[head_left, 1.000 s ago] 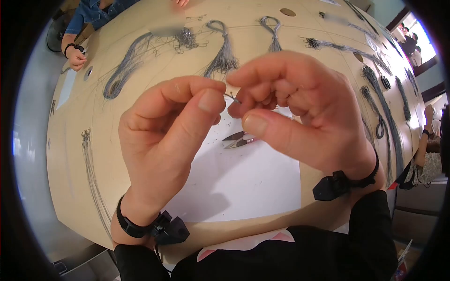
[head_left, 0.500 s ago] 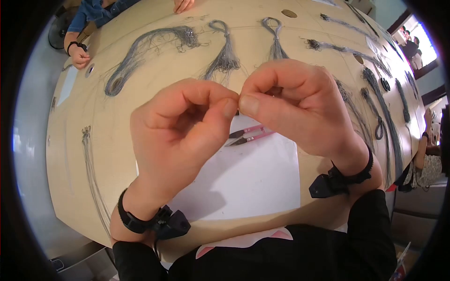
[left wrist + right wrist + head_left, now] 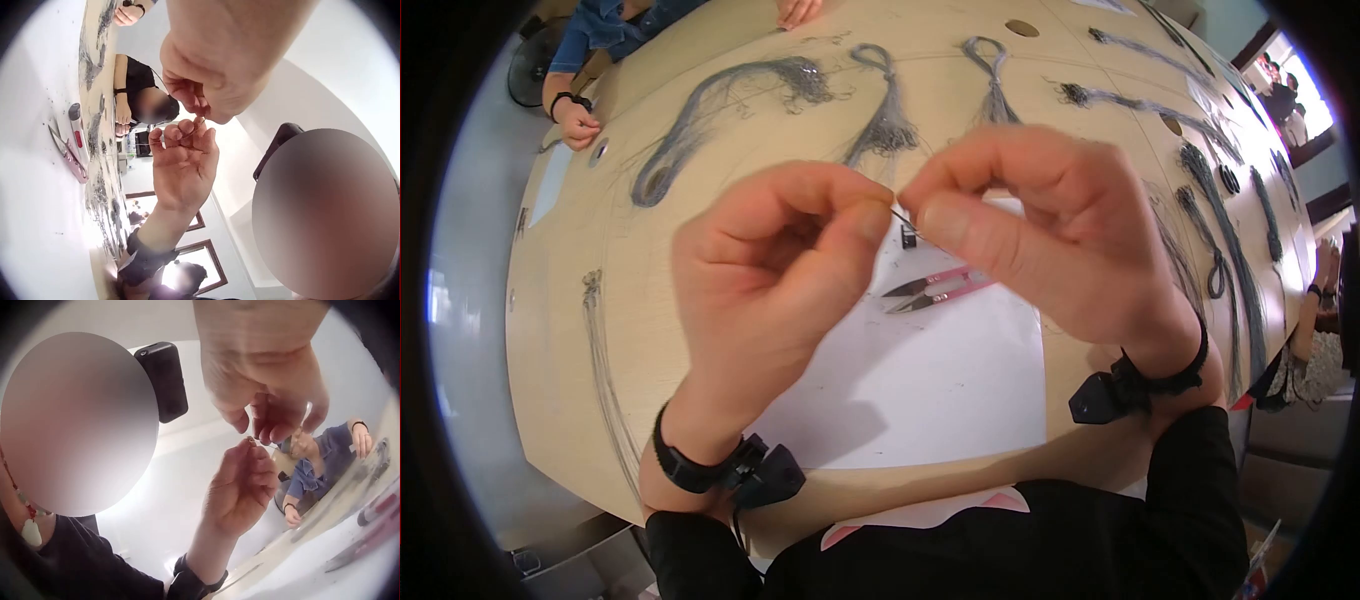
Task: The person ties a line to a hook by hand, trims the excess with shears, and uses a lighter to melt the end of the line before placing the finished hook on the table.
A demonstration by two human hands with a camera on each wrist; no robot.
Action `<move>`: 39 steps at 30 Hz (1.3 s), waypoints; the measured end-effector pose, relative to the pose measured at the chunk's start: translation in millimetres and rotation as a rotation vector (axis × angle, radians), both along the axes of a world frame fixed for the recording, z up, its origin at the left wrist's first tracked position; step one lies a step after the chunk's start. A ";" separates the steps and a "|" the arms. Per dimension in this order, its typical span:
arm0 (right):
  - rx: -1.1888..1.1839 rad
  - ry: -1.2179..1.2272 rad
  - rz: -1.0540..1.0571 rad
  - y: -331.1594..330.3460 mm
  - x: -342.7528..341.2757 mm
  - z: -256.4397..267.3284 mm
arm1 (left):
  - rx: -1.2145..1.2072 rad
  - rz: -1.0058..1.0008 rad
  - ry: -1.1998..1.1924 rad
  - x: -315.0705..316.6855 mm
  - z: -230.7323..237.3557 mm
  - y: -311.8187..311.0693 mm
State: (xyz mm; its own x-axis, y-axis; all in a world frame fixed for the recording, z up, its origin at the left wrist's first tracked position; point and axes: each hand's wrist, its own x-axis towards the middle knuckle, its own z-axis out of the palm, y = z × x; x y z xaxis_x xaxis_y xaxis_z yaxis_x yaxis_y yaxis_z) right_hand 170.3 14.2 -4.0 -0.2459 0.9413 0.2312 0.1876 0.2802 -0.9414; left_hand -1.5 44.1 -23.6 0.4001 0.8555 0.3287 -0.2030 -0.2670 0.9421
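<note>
Above the white paper [image 3: 940, 400], my left hand [image 3: 770, 270] pinches a thin dark strand [image 3: 904, 218] between thumb and index finger. The strand slants to the thumb of my right hand [image 3: 1050, 240], whose fingers curl close by. In the left wrist view a fine line [image 3: 140, 145] trails from the right hand's curled fingers. A tiny gold-coloured ring [image 3: 252, 440] shows at the left fingertips in the right wrist view. Pink-handled thread snips [image 3: 935, 290] lie on the paper below, blades to the left.
Bundles of grey strands lie around the table: a looped one [image 3: 885, 110], a long curved one [image 3: 685, 130] and several on the right. A thin bunch [image 3: 603, 350] lies at left. A red-and-grey tool [image 3: 77, 131] lies beside the snips. Another person's hand [image 3: 578, 125] is across the table.
The hands came together from a wider gap, then parted slightly, with the dark strand showing between them again. The right fingers have closed in from a more spread pose.
</note>
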 end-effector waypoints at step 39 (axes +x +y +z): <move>0.356 0.013 -0.053 -2.9 -6.1 -5.4 | -0.195 -0.298 -0.215 4.5 -9.8 -15.7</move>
State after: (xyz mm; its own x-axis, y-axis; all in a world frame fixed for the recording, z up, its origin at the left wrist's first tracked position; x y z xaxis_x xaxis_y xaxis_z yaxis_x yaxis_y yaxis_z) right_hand 164.2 11.4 -9.4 -0.1939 0.8124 0.5499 0.1995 0.5815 -0.7887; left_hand 3.0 28.4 -33.4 0.5795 0.7670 0.2754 -0.4421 0.0120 0.8969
